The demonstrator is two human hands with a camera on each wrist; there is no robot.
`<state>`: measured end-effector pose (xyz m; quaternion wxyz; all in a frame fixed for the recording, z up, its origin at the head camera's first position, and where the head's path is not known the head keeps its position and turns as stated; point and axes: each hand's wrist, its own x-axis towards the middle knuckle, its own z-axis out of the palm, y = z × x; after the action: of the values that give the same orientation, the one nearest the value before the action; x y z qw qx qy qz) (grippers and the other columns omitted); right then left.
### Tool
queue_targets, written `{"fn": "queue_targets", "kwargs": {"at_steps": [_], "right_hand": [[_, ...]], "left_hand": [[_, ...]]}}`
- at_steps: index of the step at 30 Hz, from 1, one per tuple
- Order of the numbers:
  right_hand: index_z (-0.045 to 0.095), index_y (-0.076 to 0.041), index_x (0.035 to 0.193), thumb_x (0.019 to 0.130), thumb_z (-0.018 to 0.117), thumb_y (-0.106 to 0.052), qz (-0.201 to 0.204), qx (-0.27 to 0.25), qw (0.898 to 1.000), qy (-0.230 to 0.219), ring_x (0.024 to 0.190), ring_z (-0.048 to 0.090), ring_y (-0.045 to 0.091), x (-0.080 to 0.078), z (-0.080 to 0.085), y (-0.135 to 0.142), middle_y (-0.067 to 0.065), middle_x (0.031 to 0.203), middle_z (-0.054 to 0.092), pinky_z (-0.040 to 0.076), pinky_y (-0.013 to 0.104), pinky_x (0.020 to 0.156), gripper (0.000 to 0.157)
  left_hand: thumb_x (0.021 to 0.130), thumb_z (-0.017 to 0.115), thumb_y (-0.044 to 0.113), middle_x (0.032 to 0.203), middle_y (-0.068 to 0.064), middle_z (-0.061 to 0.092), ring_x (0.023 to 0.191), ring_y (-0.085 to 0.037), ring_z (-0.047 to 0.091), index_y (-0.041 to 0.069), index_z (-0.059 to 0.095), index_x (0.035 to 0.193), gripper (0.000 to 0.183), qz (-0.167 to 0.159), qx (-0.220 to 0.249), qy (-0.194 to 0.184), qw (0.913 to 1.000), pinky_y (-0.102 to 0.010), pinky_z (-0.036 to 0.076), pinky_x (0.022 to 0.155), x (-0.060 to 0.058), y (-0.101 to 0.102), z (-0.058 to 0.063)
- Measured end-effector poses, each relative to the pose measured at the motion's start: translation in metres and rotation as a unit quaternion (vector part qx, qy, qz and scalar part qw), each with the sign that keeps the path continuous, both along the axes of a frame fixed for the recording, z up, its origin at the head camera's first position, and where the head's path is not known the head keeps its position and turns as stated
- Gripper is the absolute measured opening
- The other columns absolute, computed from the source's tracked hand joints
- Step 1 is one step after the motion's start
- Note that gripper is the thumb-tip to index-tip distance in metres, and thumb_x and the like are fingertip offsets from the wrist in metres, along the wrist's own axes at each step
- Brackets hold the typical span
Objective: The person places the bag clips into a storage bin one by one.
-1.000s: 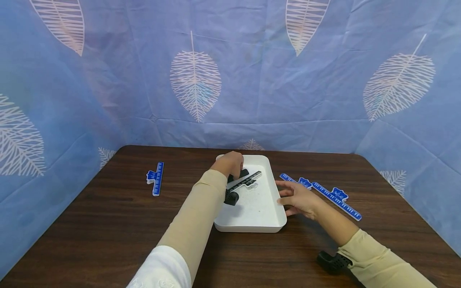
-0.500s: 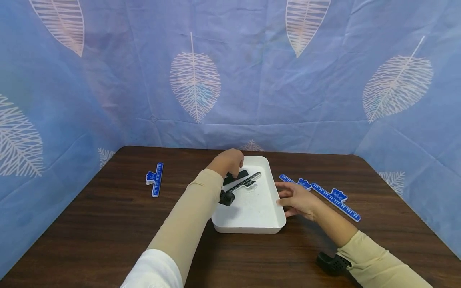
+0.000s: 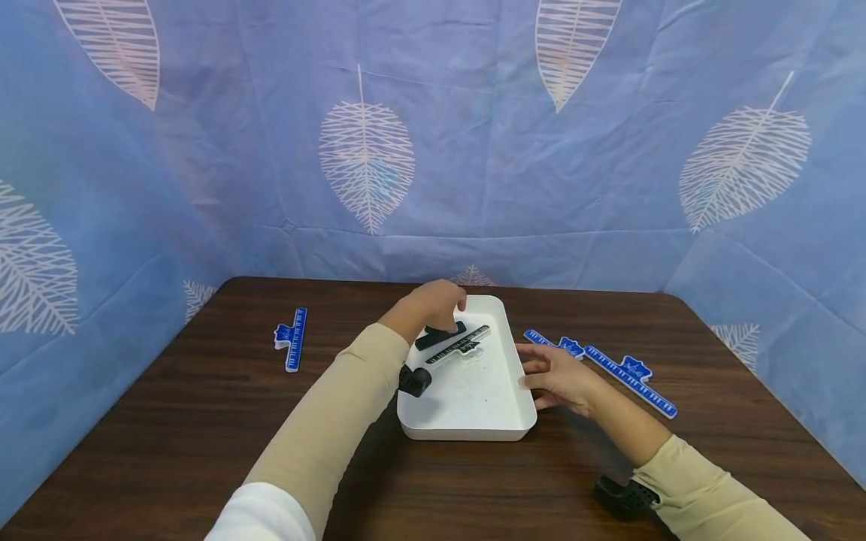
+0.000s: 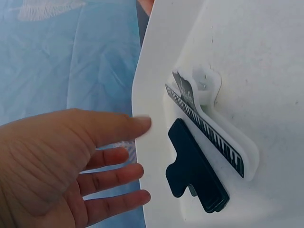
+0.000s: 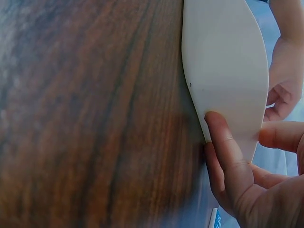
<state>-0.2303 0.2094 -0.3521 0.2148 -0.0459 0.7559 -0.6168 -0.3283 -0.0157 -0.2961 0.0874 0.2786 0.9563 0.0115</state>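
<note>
My left hand [image 4: 71, 161] is over the far left end of a shallow white tray [image 3: 473, 406], holding nothing, fingers loosely extended and fingertips at the rim. Just beyond those fingers, inside the tray, lies a black clip [image 4: 194, 166] on its side. Next to it rests a black-and-white clip [image 4: 209, 128] with a piano-key strip. On the right side of the tray, my right hand [image 3: 561, 378] grips the edge. Its thumb is at the rim and its fingers press the outer wall, as the right wrist view shows.
Two blue piano-key clips lie right of the tray: one blue clip [image 3: 571, 346] partly behind my right hand, another blue clip [image 3: 631, 379] beyond it. A third blue clip [image 3: 294, 340] lies at the left. A leaf-print cloth [image 3: 433, 165] hangs behind the dark wooden table [image 3: 203, 421].
My left hand and forearm have shifted left and the fingers have come away from the black clip, showing more of it. My right hand stays at the tray's edge.
</note>
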Motion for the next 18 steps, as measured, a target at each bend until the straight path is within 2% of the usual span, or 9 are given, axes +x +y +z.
{"fn": "queue_targets", "kwargs": {"at_steps": [4, 9, 13, 18], "right_hand": [[0.023, -0.004, 0.138, 0.081, 0.057, 0.003, 0.004, -0.003, 1.0, -0.001, 0.091, 0.059, 0.034, 0.0, 0.0, 0.0, 0.027, 0.121, 0.044, 0.049, 0.047, 0.067, 0.066], [0.023, -0.005, 0.138, 0.081, 0.056, 0.003, 0.003, -0.003, 1.0, -0.003, 0.091, 0.059, 0.033, -0.001, 0.0, 0.0, 0.027, 0.121, 0.044, 0.049, 0.047, 0.067, 0.066], [0.023, -0.005, 0.138, 0.082, 0.056, 0.003, 0.003, -0.003, 1.0, -0.002, 0.091, 0.059, 0.033, 0.0, 0.0, 0.0, 0.028, 0.121, 0.044, 0.049, 0.047, 0.067, 0.066], [0.023, -0.005, 0.138, 0.081, 0.057, 0.002, 0.006, -0.003, 1.0, 0.001, 0.091, 0.059, 0.033, -0.001, -0.002, 0.001, 0.027, 0.121, 0.044, 0.05, 0.047, 0.066, 0.066]], "left_hand": [[0.08, 0.063, 0.028, 0.109, 0.0, 0.054, 0.096, -0.015, 0.049, 0.015, 0.054, 0.117, 0.041, -0.024, 0.008, 0.018, 0.9995, -0.031, 0.043, 0.081, 0.005, -0.001, 0.001], [0.079, 0.063, 0.027, 0.107, -0.001, 0.052, 0.093, -0.014, 0.049, 0.015, 0.053, 0.118, 0.042, -0.047, 0.015, 0.051, 0.9975, -0.029, 0.043, 0.081, 0.013, -0.004, -0.001], [0.079, 0.063, 0.032, 0.111, -0.002, 0.048, 0.092, -0.014, 0.05, 0.017, 0.051, 0.119, 0.045, -0.048, 0.031, 0.058, 0.9967, -0.031, 0.043, 0.081, 0.02, -0.007, -0.002], [0.078, 0.061, 0.046, 0.115, -0.001, 0.046, 0.094, -0.015, 0.051, 0.022, 0.047, 0.122, 0.052, -0.037, 0.037, 0.068, 0.9963, -0.034, 0.045, 0.079, 0.029, -0.011, -0.001]]}}
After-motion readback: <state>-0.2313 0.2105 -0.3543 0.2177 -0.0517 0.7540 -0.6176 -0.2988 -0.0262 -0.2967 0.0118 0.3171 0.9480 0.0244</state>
